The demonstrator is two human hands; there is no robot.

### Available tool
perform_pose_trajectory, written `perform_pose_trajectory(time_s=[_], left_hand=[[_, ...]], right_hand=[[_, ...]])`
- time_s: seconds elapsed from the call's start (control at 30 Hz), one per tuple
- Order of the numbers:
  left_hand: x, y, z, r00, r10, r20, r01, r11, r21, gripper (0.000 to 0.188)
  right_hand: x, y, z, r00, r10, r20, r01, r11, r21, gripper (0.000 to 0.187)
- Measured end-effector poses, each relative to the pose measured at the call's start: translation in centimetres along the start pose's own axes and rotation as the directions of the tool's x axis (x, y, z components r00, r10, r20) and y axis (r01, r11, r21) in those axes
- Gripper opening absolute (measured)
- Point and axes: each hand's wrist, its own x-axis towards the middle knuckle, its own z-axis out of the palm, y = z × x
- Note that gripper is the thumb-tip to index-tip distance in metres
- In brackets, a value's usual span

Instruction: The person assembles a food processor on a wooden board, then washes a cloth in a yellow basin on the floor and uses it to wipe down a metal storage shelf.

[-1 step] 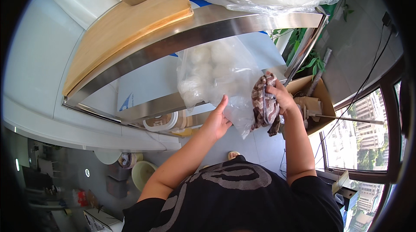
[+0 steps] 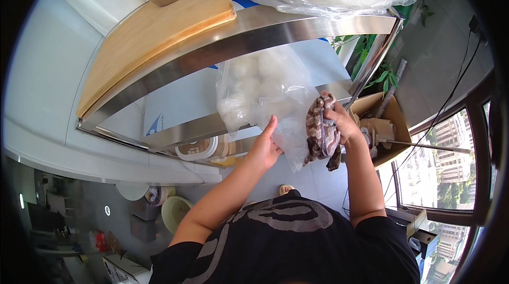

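Patterned cloth [image 2: 322,133], brown and whitish, hangs bunched in the right hand [image 2: 345,123], whose fingers are clenched around its upper part while a darker end dangles free below them. From where I stand it looks light and limp, apt to fold under any pressure; I'd judge it neither fragile nor slippery, so a grip on the gathered upper folds should hold well, and the dangling end under those fingers would suit a second hold. The left hand [image 2: 264,151] is released, thumb up; whether its fingers brush the clear plastic bag [image 2: 265,93] just beyond them I cannot tell. That bag's slack end droops between the two sets of fingers, thin, slick and easily torn, I'd guess. Its fuller part, ahead of the left fingers at the lower shelf [image 2: 185,98], bulges with pale round lumps [image 2: 246,66] and probably weighs more, wanting support from beneath
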Motion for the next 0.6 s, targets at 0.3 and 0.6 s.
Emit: perform_pose_trajectory(time_s=[0.3, 0.6], left_hand=[[-1.0, 4.5, -10.7, 0.982, 0.153, -0.114, -0.180, 0.943, -0.281, 0.024], [-6.7, 11.2, -15.7, 0.870, 0.337, -0.361, -0.408, 0.902, -0.140, 0.030]], right_hand=[[-1.6, 3.7, 4.3, 0.924, 0.249, 0.289, -0.236, 0.969, -0.080, 0.063], [-1.2, 4.9, 5.6, 0.894, 0.207, 0.398, -0.260, 0.962, 0.082, 0.092]])
